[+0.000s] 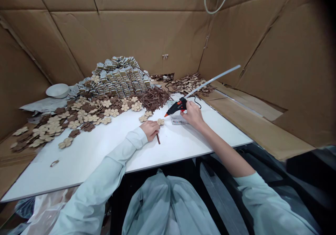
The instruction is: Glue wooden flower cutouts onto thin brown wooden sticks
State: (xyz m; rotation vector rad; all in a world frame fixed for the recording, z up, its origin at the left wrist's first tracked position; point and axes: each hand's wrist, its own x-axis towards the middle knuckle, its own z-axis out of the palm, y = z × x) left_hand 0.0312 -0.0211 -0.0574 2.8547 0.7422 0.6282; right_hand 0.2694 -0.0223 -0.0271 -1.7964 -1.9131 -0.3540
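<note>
My right hand (193, 115) is wrapped round the handle of a black glue gun (178, 106), whose orange nozzle points down and left. A long pale glue stick (212, 81) sticks out of its back end. On the white board, my left hand (150, 130) rests with bent fingers, its fingertips at a small beige flower (160, 122). From under that hand a brown strip (158, 139) pokes out toward the front edge. The nozzle is just above and right of the flower, apart from it. Beneath the gun stands a small wire stand on a clear plate (179, 119).
Beige and brown flowers (86, 114) lie heaped at left. Brown strips (154, 97) are piled in the middle, behind them stacked packets (120, 81). A white bowl (57, 90) stands at far left; cardboard walls (147, 35) enclose the white board (105, 147).
</note>
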